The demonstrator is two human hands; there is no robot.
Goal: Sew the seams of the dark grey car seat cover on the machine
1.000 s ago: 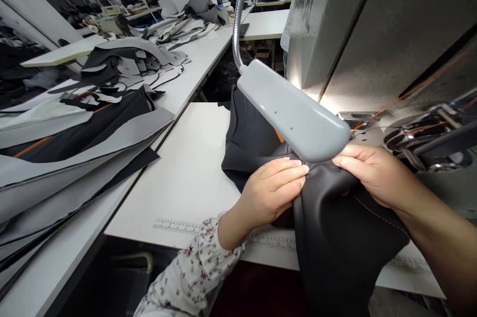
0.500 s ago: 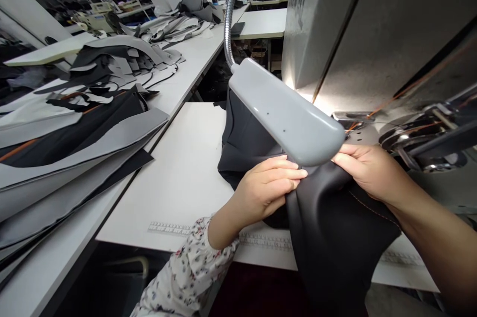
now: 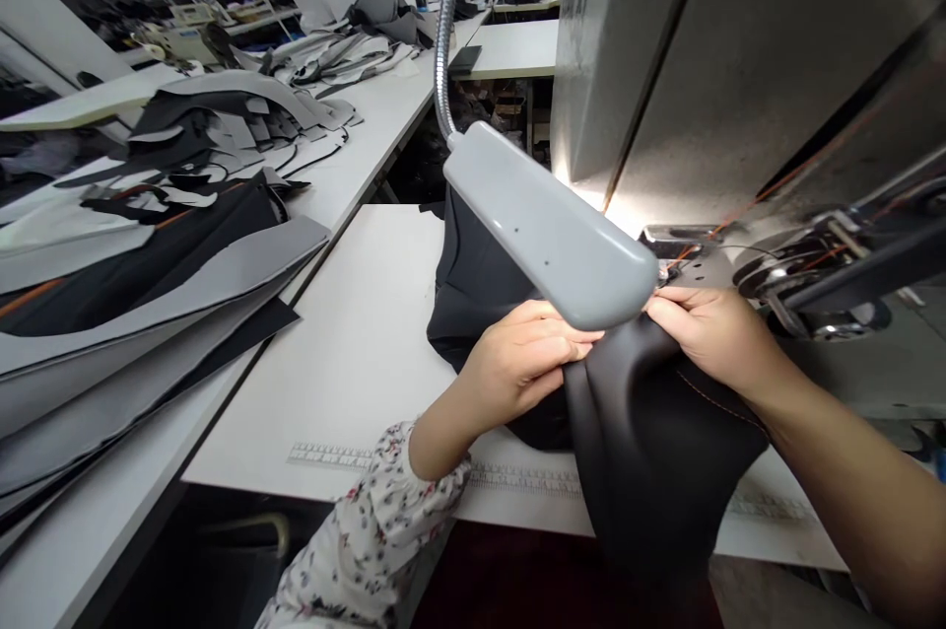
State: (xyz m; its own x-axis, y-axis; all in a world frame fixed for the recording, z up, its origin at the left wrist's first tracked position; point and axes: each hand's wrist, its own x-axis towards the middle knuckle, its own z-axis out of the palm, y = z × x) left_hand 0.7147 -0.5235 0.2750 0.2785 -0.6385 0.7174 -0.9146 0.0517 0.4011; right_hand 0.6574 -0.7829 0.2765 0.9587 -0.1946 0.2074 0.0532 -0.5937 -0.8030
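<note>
Several fingers of the left hand (image 3: 509,363) press together on the black cloth (image 3: 650,442), beside the lamp (image 3: 551,230); the right hand (image 3: 716,338) pinches the cloth near orange thread (image 3: 720,227).

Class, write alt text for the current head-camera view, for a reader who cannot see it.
Two bare hands, the left and the right, grip soft black fabric with orange stitching beside a grey metal sewing machine. A grey plastic lamp head partly hides the work; loose grey and black fabric pieces lie at the image's left.
</note>
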